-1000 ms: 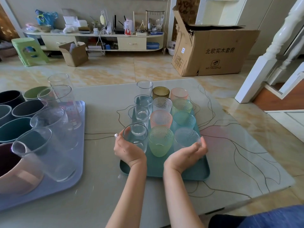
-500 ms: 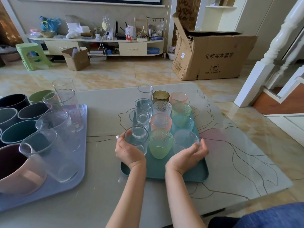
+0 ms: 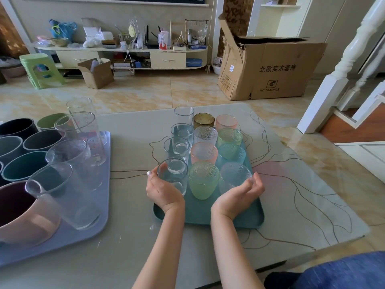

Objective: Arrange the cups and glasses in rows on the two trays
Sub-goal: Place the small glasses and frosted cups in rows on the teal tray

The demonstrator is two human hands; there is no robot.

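Centre of the frame, on the teal tray (image 3: 239, 221), the glasses stand in 3 rows running away from the camera: clear ones on the left, textured pastel ones in the middle & right. Left hand (image 3: 161, 189) curls round the nearest clear glass (image 3: 174, 176), thumb on its outer side. Right hand (image 3: 241, 191) is cupped palm-up, fingers loosely bent against the frosted glass (image 3: 234, 177) at the front right corner, not closed on it. Green glass (image 3: 203, 180) sits between the two, touching or nearly so.

Risks, as I judge them: glasses packed tight, so any nudge inward from either hand could clink or tip a neighbour; far-end glasses look to sit at or past the tray edge.

Left of the frame, the lilac tray (image 3: 73, 240) holds mugs & tall glasses on the same worktop (image 3: 129, 257), well apart from both hands.
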